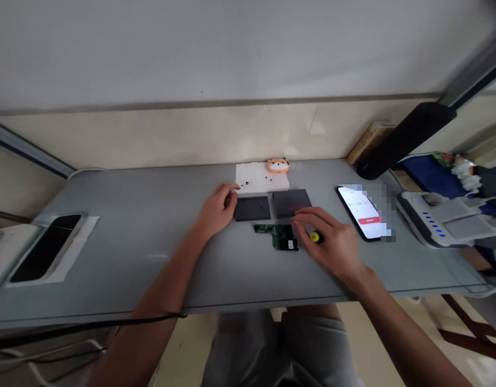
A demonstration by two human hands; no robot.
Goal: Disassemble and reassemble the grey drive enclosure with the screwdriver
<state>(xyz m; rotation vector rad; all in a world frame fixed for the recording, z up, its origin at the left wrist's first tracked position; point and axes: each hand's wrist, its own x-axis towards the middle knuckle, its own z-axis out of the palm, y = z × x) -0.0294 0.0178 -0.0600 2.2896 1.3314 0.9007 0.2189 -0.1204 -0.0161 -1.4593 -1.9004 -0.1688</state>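
Observation:
My left hand (218,208) rests on the grey table (143,231) with curled fingers touching the left edge of a dark square cover (252,208). A second dark cover (291,202) lies to its right. In front of them lies a green circuit board (277,235). My right hand (326,239) is closed around a small tool with a yellow part (314,236), just right of the board. Small black screws (245,184) sit on a white paper sheet (261,177) behind the covers.
An orange animal-shaped object (277,165) sits at the paper's far edge. A lit phone (363,211) lies to the right, beside a white device with blue lights (437,217). A black lamp head (405,137) leans over the right. Another phone (46,246) lies far left.

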